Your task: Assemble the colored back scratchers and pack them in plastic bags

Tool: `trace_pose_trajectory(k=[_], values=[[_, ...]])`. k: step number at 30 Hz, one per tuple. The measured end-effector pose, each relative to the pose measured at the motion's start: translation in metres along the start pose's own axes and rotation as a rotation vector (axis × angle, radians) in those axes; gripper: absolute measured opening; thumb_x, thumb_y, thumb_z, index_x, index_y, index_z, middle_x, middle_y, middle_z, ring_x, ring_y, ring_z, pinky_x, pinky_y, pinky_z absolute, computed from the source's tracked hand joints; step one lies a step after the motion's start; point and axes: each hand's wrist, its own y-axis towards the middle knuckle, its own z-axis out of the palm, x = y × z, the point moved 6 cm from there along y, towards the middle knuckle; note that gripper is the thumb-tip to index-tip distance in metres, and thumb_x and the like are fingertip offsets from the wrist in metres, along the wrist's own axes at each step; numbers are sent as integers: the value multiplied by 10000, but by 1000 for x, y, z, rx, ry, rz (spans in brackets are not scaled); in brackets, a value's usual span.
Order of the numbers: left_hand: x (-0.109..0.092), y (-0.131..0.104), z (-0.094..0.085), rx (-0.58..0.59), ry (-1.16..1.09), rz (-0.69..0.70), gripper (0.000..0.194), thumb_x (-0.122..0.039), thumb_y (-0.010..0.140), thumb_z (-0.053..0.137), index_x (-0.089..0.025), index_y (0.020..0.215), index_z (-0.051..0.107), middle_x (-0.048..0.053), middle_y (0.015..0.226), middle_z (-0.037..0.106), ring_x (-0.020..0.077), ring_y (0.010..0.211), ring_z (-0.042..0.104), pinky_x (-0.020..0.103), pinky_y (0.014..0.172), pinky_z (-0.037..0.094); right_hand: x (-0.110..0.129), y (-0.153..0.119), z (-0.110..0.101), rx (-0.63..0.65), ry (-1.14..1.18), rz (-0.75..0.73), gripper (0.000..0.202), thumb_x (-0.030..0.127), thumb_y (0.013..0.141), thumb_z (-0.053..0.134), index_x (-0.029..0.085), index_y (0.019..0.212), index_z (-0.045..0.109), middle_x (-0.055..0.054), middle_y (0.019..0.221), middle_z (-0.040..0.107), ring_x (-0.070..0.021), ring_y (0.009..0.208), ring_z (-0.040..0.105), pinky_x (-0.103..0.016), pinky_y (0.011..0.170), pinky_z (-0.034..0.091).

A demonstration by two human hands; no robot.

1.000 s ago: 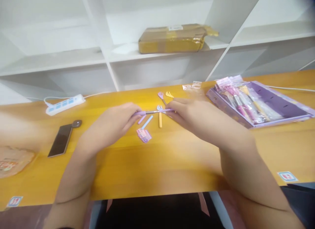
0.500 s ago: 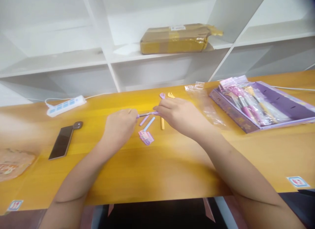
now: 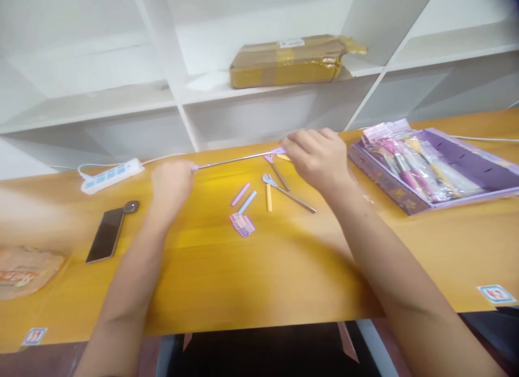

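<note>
Between my two hands stretches a telescopic back scratcher point(image 3: 235, 160), its thin metal rod drawn out long. My left hand point(image 3: 172, 185) is closed round its purple handle end. My right hand point(image 3: 318, 158) grips the purple head end, which is mostly covered by my fingers. Below lie a blue back scratcher head on a metal rod point(image 3: 295, 199) and a purple one on a rod point(image 3: 281, 176). Loose purple point(image 3: 240, 194), blue point(image 3: 247, 203) and yellow point(image 3: 269, 198) handle tubes rest near small pink cards point(image 3: 242, 224). A yellow head is partly hidden by my right hand.
At the right sits a purple tray point(image 3: 389, 185) with several bagged back scratchers. A power strip point(image 3: 113, 177), a phone point(image 3: 106, 233) and a small dark object point(image 3: 131, 206) are on the left. A taped cardboard box point(image 3: 284, 63) stands on the shelf behind.
My hands have moved apart, left hand leftward, right hand rightward and up. The rod between them has gone from short to long. The blue head and rod have come into view.
</note>
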Motion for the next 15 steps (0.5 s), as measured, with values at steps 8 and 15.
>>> trace_pose_trajectory(k=[8,15], values=[[106,15,-25,-155,113,-135,332,-237,981,425,-191,924,749,80,806,585,248,831,484,353,675,286,-180,-60,28,182,-262,512,335,196,1124,509,223,1153,842,-141,1098,796,-172,996,629,-409,849,284],[124,2,-51,-258,0,-130,285,-223,878,506,-242,663,319,17,677,295,215,771,305,361,665,210,-223,-76,-32,32,-474,665,400,405,1164,556,222,1084,902,-125,1001,804,-132,997,695,-426,828,333]])
